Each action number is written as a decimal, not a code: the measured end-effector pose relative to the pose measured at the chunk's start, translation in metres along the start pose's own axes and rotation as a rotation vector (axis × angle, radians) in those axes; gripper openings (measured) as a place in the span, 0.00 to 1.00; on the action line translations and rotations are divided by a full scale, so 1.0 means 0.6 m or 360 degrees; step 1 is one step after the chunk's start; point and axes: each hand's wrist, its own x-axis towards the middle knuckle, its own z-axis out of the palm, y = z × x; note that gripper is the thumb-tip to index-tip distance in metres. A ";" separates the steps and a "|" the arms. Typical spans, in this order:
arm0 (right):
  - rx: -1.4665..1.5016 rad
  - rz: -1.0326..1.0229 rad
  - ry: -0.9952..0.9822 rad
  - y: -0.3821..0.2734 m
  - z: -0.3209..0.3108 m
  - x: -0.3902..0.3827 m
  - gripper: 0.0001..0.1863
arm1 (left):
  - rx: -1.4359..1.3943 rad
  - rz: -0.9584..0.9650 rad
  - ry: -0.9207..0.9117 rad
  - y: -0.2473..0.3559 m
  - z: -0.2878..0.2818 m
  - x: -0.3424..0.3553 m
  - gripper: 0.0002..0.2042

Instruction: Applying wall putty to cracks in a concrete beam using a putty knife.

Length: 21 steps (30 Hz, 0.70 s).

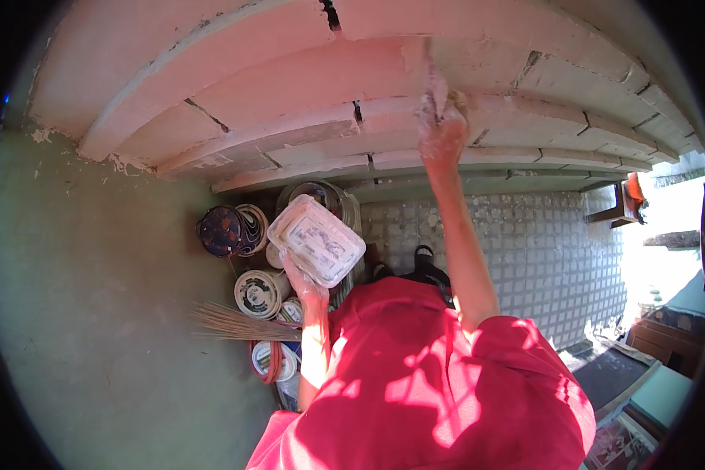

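Note:
My left hand (pixel 305 283) grips the near left edge of a rectangular white plastic tub (pixel 318 240), tilted so that its smeared, whitish face shows. Up at the wall, my right hand (pixel 444 131) is closed round a putty knife (pixel 428 66) caked with white paste. Its thin blade appears almost edge-on, up against a pale, pinkish wall panel (pixel 313 82); the handle is mostly hidden by my fingers. White paste coats both hands. Dark gaps break the wall's long ledges at several places.
Below the tub stand several buckets (pixel 258 294) and a dark, spattered pail (pixel 221 231). A bundle of thin sticks (pixel 239 322) lies across them. A green wall (pixel 117 313) rises at left. The tiled floor (pixel 525 251) extends right, toward a wooden piece of furniture (pixel 612 210).

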 end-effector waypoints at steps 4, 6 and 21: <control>-0.0324 0.0111 0.0043 0.015 -0.029 0.020 0.18 | 0.0041 0.0025 0.0038 0.006 -0.004 -0.010 0.33; -0.0441 -0.0087 0.0106 0.022 0.015 0.017 0.19 | 0.0030 0.0043 0.0094 0.003 -0.015 -0.015 0.33; -0.0112 -0.0227 0.0263 0.033 0.082 -0.036 0.17 | -0.0084 0.0155 0.0318 0.050 -0.061 -0.018 0.31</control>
